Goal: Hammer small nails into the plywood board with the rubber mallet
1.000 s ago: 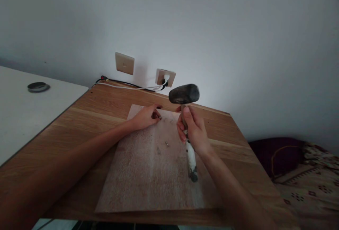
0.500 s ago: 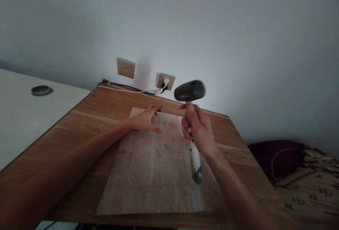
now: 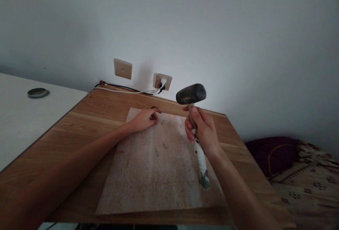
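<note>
My right hand (image 3: 202,127) is wrapped around the handle of a hammer (image 3: 191,94), holding it raised over the right part of a wooden board (image 3: 148,180). The hammer has a thick dark head and a handle smeared with white. My left hand (image 3: 145,119) rests at the board's far left corner, fingers curled and thumb drawn in; whatever is between them is too small to make out. Beside it, a row of small nails (image 3: 169,123) runs along the board's far edge. Two loose nails, one nearer the row (image 3: 164,145) and one closer to me (image 3: 156,152), lie mid-board.
The board lies on a wooden table (image 3: 79,127) against a wall. Cables (image 3: 124,90) run along the back edge to a wall socket (image 3: 162,81). At left, a white table (image 3: 21,124) bears a round dark object (image 3: 38,93). Patterned fabric (image 3: 304,187) lies at right.
My left thumb has moved in toward the curled fingers from a wide-apart pose. The hammer, still in my right hand, has shifted slightly right and down. The view has shifted a little.
</note>
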Demonstrator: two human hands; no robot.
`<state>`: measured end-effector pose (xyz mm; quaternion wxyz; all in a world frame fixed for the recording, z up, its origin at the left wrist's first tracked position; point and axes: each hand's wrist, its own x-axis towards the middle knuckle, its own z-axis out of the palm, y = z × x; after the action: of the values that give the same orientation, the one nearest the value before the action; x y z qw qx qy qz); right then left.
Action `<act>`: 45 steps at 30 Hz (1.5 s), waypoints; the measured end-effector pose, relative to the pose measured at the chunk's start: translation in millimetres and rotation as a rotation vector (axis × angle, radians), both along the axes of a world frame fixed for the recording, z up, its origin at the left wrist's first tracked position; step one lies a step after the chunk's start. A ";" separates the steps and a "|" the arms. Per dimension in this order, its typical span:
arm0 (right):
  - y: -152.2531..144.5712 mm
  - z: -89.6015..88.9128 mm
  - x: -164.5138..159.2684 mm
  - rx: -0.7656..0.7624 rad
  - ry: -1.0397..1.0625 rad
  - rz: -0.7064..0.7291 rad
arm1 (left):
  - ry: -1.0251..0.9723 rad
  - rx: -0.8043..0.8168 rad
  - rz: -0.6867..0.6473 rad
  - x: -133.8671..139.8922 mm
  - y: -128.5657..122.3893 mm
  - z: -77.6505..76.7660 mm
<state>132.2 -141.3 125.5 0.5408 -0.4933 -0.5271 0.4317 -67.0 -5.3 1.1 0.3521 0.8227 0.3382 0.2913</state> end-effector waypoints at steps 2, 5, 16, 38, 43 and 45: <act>-5.2 -15.6 2.4 -0.069 -0.038 0.019 | 0.019 0.024 -0.029 -1.2 0.1 0.9; -10.9 -37.2 7.0 -0.153 -0.072 0.027 | 0.086 0.214 -0.056 -3.9 -5.5 9.0; -10.9 -47.5 21.5 -0.161 -0.038 -0.041 | 0.499 1.034 -0.431 23.4 -97.4 30.4; 18.5 -80.4 -13.0 -0.291 -0.022 0.113 | 0.106 0.168 -0.003 -26.1 -2.2 7.9; 28.7 -75.2 -22.8 -0.253 -0.047 0.137 | 0.021 0.026 0.019 -26.5 -1.6 6.2; 29.8 -73.1 -25.3 -0.209 -0.051 0.136 | -0.004 -0.009 0.026 -26.4 -2.1 4.9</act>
<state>106.8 -111.5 52.4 0.4423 -0.5208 -0.5252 0.5072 -93.4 -7.4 6.0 0.3525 0.8161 0.3496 0.2958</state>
